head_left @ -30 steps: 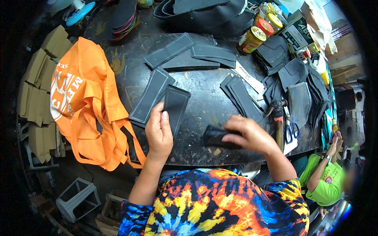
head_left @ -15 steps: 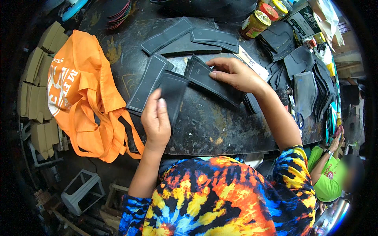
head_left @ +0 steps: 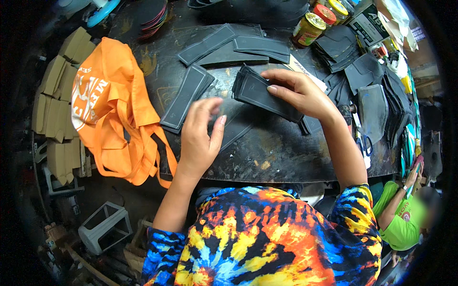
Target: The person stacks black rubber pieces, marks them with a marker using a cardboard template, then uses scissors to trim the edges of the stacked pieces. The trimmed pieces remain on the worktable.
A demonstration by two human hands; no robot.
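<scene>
**Dark panels gathered into a stack at a crowded table**

A dark, scuffed table (head_left: 267, 157) is seen from above, strewn with flat black rectangular panels. An orange cloth bag (head_left: 112, 109) is draped over its left edge, with tan cardboard pieces (head_left: 52, 109) stacked beyond it. Heaps of black cut pieces (head_left: 377, 100) are piled along the right side, and lidded jars (head_left: 309, 27) stand at the far edge. A second person in a green shirt (head_left: 403, 217) is seated at lower right, apart from the work.

A stack of black panels (head_left: 260, 93) is held tilted on edge near the table's middle by the right hand (head_left: 298, 93), its fingers clamped over the top of the stack with the thumb along its near face. The left hand (head_left: 200, 138) hovers just above a single panel (head_left: 238, 131) lying flat on the table, its fingers loosely spread and closed on nothing. A further pair of panels (head_left: 186, 97) lies just left of it.

The step is judged to be one of collecting and squaring. It would be done best if the stack were kept pinched firmly so no piece fans out, and if the flat panel were lifted by one long edge and laid in with its stitched border aligned to the others.
</scene>
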